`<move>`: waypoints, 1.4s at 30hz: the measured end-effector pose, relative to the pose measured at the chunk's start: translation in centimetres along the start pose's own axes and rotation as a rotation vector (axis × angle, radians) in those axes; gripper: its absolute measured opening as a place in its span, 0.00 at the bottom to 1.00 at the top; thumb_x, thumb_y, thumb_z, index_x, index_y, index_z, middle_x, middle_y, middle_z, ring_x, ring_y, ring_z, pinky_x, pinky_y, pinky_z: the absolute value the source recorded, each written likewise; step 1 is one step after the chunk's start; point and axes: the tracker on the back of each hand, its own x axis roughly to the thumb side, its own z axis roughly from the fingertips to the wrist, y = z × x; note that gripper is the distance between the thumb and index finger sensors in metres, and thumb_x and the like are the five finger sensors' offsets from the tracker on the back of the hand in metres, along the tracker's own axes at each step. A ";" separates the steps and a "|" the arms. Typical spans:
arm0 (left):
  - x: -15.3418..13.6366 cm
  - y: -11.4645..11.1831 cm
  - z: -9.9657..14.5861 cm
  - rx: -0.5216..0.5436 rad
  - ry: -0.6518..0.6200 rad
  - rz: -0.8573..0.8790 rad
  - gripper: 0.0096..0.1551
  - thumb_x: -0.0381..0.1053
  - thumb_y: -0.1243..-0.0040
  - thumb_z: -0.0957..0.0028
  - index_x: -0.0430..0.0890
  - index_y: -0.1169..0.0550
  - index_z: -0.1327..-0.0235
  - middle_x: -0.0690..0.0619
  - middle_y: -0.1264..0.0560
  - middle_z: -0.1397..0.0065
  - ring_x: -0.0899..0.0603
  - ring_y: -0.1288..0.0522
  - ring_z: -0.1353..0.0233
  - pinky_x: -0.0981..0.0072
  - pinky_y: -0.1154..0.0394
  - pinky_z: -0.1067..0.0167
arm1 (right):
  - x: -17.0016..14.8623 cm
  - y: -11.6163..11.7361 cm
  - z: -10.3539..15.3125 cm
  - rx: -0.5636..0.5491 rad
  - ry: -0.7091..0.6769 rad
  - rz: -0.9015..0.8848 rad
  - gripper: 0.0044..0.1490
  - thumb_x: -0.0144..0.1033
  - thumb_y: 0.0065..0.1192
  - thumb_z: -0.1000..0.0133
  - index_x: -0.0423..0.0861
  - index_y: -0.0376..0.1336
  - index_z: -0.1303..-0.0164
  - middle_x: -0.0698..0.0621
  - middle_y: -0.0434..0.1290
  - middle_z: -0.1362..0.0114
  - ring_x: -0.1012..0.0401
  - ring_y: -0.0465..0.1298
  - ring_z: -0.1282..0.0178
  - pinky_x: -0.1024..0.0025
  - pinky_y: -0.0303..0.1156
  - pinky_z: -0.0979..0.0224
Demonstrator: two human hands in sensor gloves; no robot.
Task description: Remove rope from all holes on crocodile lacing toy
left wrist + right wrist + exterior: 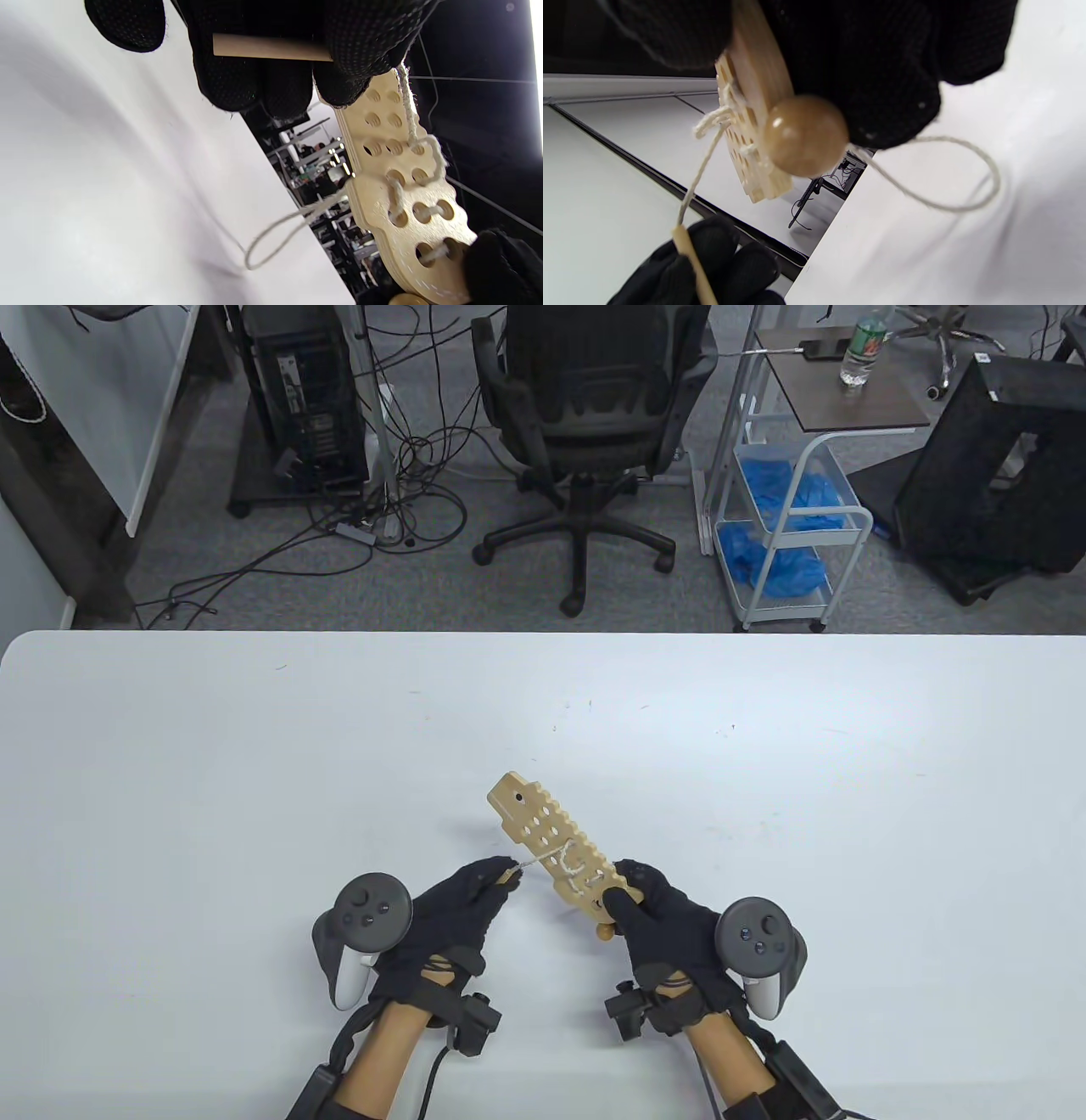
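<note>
Here, largest first:
Table point(254, 780): one, white, carrying both hands and the toy near its front edge.
Office chair point(590, 415): one, black, on the floor beyond the table's far edge.
Wire cart point(789, 517): one, white, right of the chair, with blue material in its two baskets.
Water bottle point(861, 352): one, on a dark tabletop above the cart.
Hands: two, both in black gloves, each with a tracker strapped on its back.
Left hand point(454, 912): fingers closed in a pinch on the wooden needle, held just left of the toy.
Right hand point(670, 920): thumb and fingers closed around the near end of the toy, holding it off the table.
Crocodile lacing toy point(551, 840): one, a pale wooden plank with two rows of holes, angled from the right hand up and to the left, its far end free.
Rope point(573, 869): one, white, threaded through the holes nearest the right hand; the farther holes show bare. One strand runs taut to the needle, and a slack loop hangs beneath the toy in both wrist views.
Wooden needle point(271, 47): one, a slim peg at the rope's end.
Wooden bead point(806, 134): one, round, brown, at the toy's near end beside the right hand.
</note>
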 end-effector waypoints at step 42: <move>-6.0 6.2 0.0 0.293 0.210 0.339 0.34 0.48 0.38 0.45 0.67 0.33 0.25 0.57 0.20 0.33 0.51 0.16 0.40 0.42 0.27 0.31 | -6.6 -8.0 -0.9 -0.388 0.454 -0.344 0.31 0.42 0.63 0.50 0.37 0.65 0.42 0.38 0.80 0.50 0.45 0.83 0.58 0.39 0.73 0.45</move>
